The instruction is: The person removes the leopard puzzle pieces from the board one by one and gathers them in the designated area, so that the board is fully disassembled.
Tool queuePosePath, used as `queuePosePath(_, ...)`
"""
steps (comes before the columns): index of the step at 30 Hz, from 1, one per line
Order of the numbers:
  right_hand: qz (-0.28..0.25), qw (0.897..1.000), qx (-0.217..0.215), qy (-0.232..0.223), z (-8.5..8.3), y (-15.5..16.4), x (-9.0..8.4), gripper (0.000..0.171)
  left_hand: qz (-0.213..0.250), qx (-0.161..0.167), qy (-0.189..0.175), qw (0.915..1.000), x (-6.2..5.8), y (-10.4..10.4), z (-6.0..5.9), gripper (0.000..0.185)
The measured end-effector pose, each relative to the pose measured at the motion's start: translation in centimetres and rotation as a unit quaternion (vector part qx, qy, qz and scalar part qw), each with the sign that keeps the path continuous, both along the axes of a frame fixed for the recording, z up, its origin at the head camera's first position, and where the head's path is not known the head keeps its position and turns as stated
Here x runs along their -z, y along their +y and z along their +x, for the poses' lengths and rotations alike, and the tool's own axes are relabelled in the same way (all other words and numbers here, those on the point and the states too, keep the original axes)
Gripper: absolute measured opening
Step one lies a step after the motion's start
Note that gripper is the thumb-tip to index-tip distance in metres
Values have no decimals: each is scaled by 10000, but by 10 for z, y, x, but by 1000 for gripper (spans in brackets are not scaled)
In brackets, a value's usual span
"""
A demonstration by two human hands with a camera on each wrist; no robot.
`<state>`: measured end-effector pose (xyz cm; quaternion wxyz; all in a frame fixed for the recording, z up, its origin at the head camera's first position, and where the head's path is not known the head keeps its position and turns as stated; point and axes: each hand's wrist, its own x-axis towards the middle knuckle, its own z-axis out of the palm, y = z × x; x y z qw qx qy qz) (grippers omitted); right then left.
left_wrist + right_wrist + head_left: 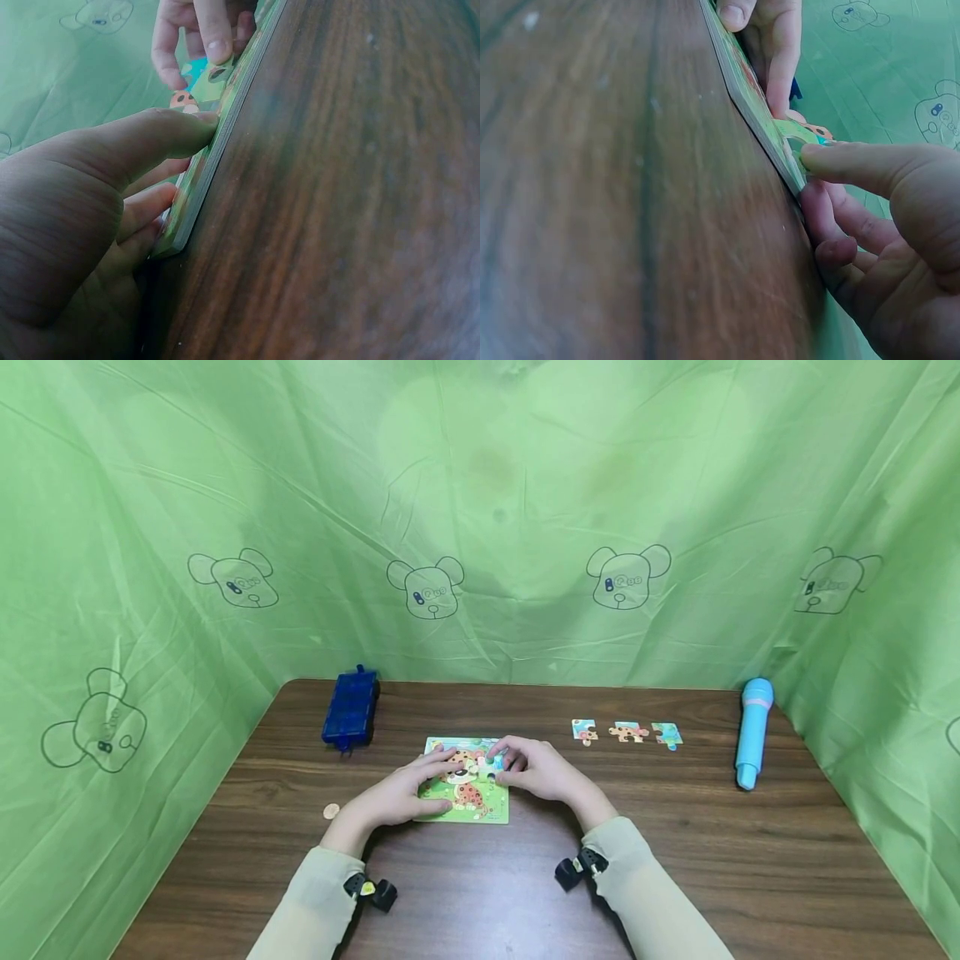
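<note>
A jigsaw puzzle board [498, 810] with a spotted animal on green lies on the table. My left hand [401, 792] rests on its left part, fingers spread over the picture and thumb near the front edge. At the board's upper right, my right hand [543, 768] pinches a puzzle piece [799, 132] between thumb and fingers. In the right wrist view the piece is tilted up from the board, its far side close to the left fingertips. The right fingers hide part of it in the head view.
Three loose puzzle pieces [628, 732] lie in a row to the right. A blue microphone [753, 735] is near the right edge. At the back left stands a dark blue case [351, 708]. A small round disc [331, 811] lies by the left wrist. Green curtain [510, 527] surrounds the table.
</note>
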<state>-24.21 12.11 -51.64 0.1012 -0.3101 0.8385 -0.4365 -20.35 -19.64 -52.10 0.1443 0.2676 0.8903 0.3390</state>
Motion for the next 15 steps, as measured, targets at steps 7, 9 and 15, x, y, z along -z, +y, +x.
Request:
queuePosePath(7,-279,9993,157,-169,-3,3,3,46,26,14,13,10000,-1,0,0,70)
queuePosePath(9,-391,9987,242,-237,-3,3,2,46,34,12,-6,10000,-1,1,0,70)
queuePosePath(15,-370,9980,457,-241,-2,2,0,33,62,5,-12,10000,-1,1,0,70)
